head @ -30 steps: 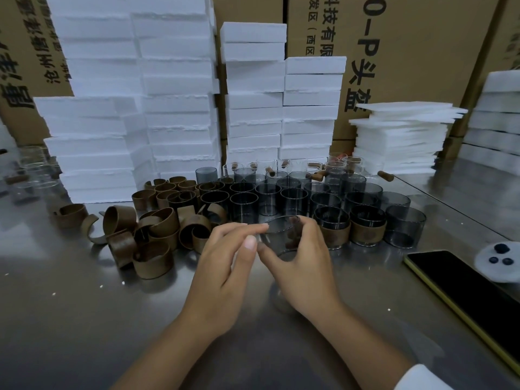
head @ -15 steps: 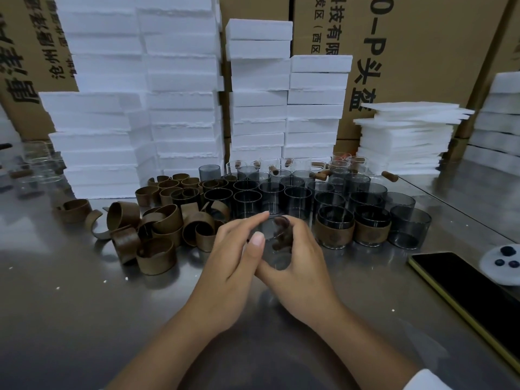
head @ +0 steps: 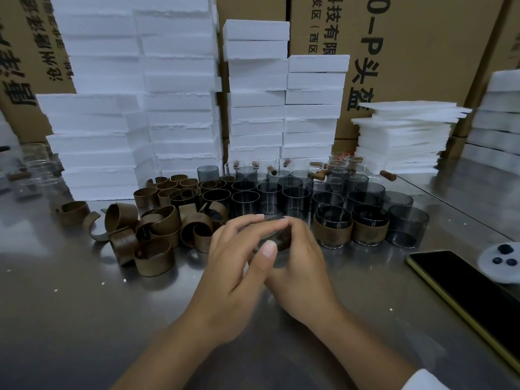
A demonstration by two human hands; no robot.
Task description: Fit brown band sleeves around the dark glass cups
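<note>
My left hand (head: 239, 266) and my right hand (head: 301, 266) are cupped together around one dark glass cup (head: 277, 239) with a brown band on it, held just above the steel table. The hands hide most of that cup. A heap of loose brown band sleeves (head: 157, 229) lies to the left. Several bare dark glass cups (head: 270, 197) stand in rows behind the hands. Two cups that wear brown bands (head: 333, 230) stand to the right, beside one bare cup (head: 405, 228).
White foam blocks (head: 180, 108) are stacked along the back in front of cardboard boxes (head: 422, 52). A black phone (head: 467, 288) and a small white disc (head: 503, 261) lie at the right. Clear glasses (head: 36, 175) stand at the far left on the steel table (head: 70, 319).
Both hands have closed in tighter around the cup, and my left thumb now lies across its front. The hands sit a little higher in view.
</note>
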